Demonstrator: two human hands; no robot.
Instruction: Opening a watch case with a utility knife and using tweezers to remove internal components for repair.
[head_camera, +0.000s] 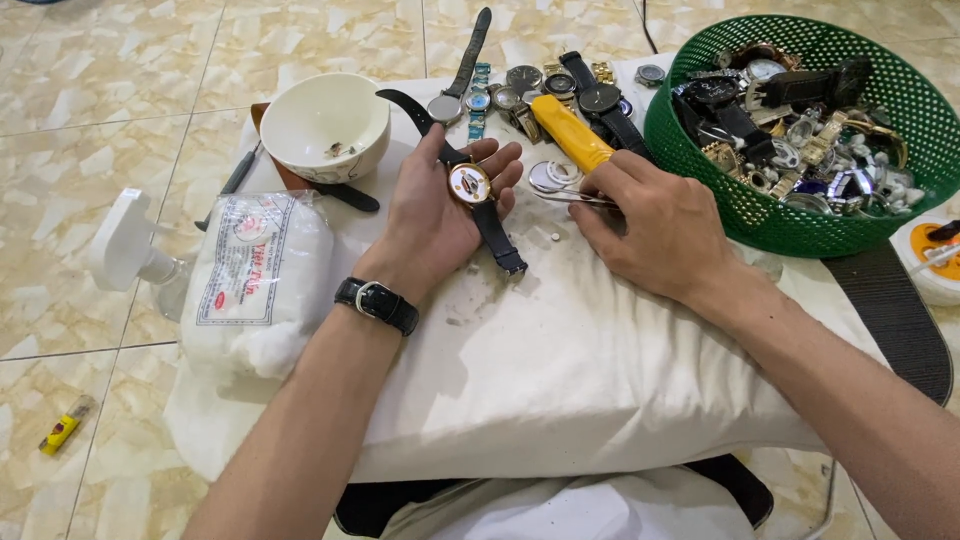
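Observation:
My left hand (432, 222) lies palm up on a white cloth-covered table (560, 370) and cradles a wristwatch (470, 183) with a gold case and black strap, its back open. A black watch sits on that wrist. My right hand (650, 225) rests on the cloth just right of it, pinching thin metal tweezers (570, 197) whose tips point left toward the watch. A yellow-handled tool (568, 130) lies just beyond my right hand.
A white bowl (325, 125) stands at the back left, with a bag of cotton (262, 275) in front of it. Several watches (540, 85) lie at the back edge. A green mesh basket (800, 220) full of watches stands at right. A yellow lighter (62, 428) lies on the tiled floor.

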